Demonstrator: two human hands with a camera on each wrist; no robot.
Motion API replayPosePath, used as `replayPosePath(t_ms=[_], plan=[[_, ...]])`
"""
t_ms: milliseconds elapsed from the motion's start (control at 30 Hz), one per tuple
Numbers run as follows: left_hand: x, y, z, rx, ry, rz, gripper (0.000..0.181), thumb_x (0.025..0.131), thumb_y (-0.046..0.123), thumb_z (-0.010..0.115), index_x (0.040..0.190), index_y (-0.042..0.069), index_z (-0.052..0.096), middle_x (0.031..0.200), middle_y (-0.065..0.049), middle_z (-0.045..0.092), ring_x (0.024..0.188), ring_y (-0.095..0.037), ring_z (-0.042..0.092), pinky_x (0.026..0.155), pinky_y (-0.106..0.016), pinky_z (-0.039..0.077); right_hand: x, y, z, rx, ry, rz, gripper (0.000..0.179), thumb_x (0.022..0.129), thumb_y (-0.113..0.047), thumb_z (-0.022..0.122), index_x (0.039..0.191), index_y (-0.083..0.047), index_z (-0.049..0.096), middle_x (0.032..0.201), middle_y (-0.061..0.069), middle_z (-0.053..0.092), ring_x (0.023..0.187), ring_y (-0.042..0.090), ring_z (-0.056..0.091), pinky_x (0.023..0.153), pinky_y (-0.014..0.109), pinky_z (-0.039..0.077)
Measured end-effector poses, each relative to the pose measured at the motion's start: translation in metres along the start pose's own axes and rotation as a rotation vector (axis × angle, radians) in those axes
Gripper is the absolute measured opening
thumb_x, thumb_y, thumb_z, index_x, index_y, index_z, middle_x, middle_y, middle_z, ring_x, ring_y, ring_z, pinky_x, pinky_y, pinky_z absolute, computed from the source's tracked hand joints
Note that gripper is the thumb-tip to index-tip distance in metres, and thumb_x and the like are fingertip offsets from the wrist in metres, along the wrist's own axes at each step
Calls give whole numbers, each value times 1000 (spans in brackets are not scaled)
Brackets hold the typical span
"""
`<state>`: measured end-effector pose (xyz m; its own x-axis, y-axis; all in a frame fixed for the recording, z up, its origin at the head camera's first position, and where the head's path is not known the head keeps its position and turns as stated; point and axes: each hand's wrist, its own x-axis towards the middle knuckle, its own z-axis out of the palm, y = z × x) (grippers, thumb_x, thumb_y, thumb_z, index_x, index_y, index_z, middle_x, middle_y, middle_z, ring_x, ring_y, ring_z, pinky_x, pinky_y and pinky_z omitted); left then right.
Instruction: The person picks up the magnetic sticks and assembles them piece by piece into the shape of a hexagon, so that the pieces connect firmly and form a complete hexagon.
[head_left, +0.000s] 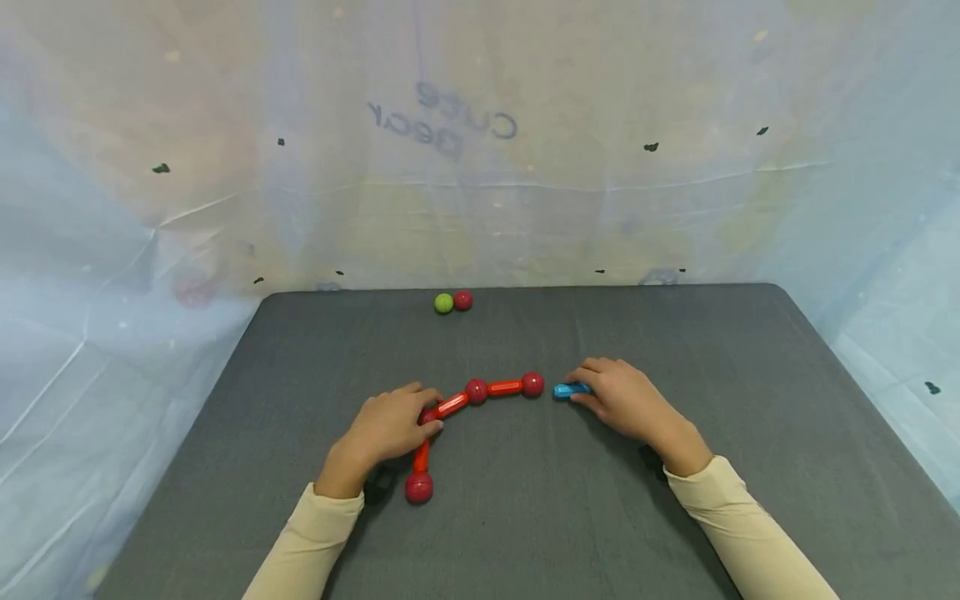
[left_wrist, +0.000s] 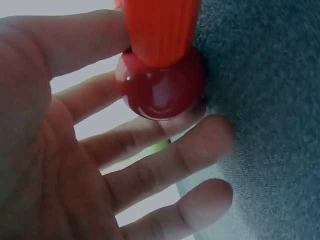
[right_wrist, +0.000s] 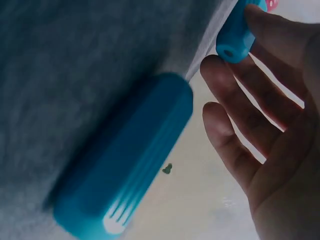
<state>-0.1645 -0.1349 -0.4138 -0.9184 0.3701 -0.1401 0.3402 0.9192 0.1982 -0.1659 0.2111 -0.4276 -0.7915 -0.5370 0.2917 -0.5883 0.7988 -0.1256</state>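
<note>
A bent chain of orange-red rods (head_left: 504, 387) and several dark red balls (head_left: 532, 384) lies on the grey table. My left hand (head_left: 397, 422) pinches the ball at the chain's bend; the left wrist view shows that glossy red ball (left_wrist: 162, 95) between thumb and fingers, an orange-red rod (left_wrist: 162, 30) joined to it. Just right of the chain's end ball, with a small gap, my right hand (head_left: 626, 402) pinches a short blue rod (head_left: 567, 391). A hole shows in this blue rod's end (right_wrist: 232, 47). Another blue rod (right_wrist: 125, 160) lies near the right hand, hidden in the head view.
A green ball (head_left: 444, 303) and a red ball (head_left: 463, 300) sit side by side near the table's back edge. Behind the grey table (head_left: 675, 333) hangs a pale sheet (head_left: 525, 225) with faint mirrored writing and small dark spots.
</note>
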Motion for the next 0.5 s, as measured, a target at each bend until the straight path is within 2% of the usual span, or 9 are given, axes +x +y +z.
replayPosePath(t_ms=[233,333,500], plan=[[0,-4,1,-10,-11,-54,39,84,34,68,122,23,65,127,-9,60,106,-28,60,87,-53,47,10,-6,4,-4,4,-12,19,85,-23,74,102,-16,71,92,-3,64,79,14,60,73,38,50],[-2,-7,-1,-14,-22,-52,38,84,34,69,120,23,65,120,-7,63,100,-26,61,82,-51,48,17,-8,5,-4,-6,-14,19,86,-23,73,103,-16,71,92,-3,64,79,14,60,73,37,50],[-4,-10,-6,15,-32,-40,30,83,33,69,110,20,67,98,1,65,77,-18,55,65,-40,45,28,-11,8,-27,-16,-5,20,87,-24,72,105,-16,71,93,-2,64,80,15,61,75,37,51]])
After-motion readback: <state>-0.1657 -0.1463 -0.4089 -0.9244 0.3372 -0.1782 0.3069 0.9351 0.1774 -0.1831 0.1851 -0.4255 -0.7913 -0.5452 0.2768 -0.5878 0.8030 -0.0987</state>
